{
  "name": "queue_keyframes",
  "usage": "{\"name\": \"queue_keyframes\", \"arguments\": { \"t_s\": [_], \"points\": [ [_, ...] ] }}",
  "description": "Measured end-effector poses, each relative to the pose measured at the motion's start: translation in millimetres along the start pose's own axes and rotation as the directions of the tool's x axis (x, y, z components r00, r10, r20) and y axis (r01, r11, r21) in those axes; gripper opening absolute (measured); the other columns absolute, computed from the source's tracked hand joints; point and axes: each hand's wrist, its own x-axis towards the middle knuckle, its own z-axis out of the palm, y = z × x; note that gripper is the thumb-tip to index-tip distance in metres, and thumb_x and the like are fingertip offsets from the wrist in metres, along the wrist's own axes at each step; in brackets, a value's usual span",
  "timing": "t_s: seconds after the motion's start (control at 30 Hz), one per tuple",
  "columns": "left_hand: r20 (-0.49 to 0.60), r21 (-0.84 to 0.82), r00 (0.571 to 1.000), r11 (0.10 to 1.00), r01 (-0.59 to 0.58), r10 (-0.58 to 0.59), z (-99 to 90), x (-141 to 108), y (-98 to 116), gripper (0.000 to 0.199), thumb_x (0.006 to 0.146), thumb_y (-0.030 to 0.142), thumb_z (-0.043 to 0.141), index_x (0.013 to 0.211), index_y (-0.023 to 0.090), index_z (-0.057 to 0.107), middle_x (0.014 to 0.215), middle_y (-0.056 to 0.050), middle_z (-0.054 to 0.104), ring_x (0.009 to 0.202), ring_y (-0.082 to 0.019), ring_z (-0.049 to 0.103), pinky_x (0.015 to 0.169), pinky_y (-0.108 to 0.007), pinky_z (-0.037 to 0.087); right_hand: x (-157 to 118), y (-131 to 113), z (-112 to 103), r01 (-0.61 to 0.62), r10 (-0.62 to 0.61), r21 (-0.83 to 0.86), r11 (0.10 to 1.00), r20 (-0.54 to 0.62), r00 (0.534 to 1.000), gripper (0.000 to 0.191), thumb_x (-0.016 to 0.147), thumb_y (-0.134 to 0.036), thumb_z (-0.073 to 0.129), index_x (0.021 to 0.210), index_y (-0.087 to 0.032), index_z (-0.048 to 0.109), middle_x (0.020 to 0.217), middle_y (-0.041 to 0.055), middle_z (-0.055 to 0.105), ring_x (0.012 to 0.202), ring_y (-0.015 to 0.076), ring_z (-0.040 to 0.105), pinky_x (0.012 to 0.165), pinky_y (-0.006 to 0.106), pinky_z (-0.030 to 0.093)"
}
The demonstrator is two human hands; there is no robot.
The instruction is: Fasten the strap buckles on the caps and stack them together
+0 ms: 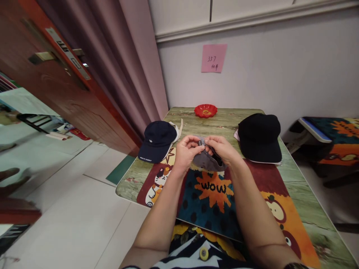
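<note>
Evidently, in the head view, the left hand (185, 152) and right hand (222, 148) both pinch the grey cap (207, 163) above a mat (193, 203) printed "WOW", between a navy cap (159, 136) with white brim lettering and a black cap (260, 134), while a pink note (214, 58) on the wall (260, 71) reads "357".

"357" on the Wall, "WOW" on the Table

The pink note (214, 58) on the wall (260, 71) bears a handwritten "357", with small characters beneath that cannot be read surely. The mat (213, 187) on the table (301, 179) shows "WOW" in dark letters on an orange burst. White capitals cross the brim (153, 152) of the navy cap (160, 132), too small to read with certainty.
</note>
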Motion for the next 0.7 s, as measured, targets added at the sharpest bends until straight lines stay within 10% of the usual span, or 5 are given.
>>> {"name": "queue_keyframes", "arguments": {
  "t_s": [0.4, 0.7],
  "points": [
    [0.045, -0.055, 0.998, 0.997, 0.052, -0.05, -2.7, -3, 2, 0.04, 0.059, 0.023, 0.089, 0.089, 0.016, 0.063, 0.065, 0.004, 0.063, 0.058, -0.008, 0.059, 0.061, -0.02, 0.046, -4, -1, -6, 0.009, -0.005, -0.036, 0.999, 0.116, 0.993, 0.025, 0.078, -0.041, 0.069, 0.071, -0.018, 0.062, 0.057, -0.0033, 0.055, 0.049, 0.0076, 0.045, 0.049, 0.021, 0.034],
    [0.068, 0.21, 0.997, 0.977, -0.04, 0.027, -4.3, -3, 7, 0.03, 0.059, 0.022, 0.086, 0.085, 0.016, 0.07, 0.069, 0.003, 0.06, 0.058, -0.008, 0.055, 0.056, -0.019, 0.046, -6, -3, -16, 0.099, -0.072, -0.178, 0.979, 0.152, 0.986, 0.027, 0.078, -0.043, 0.073, 0.079, -0.017, 0.066, 0.061, -0.0023, 0.059, 0.054, 0.0096, 0.05, 0.054, 0.023, 0.039]
  ]
}}
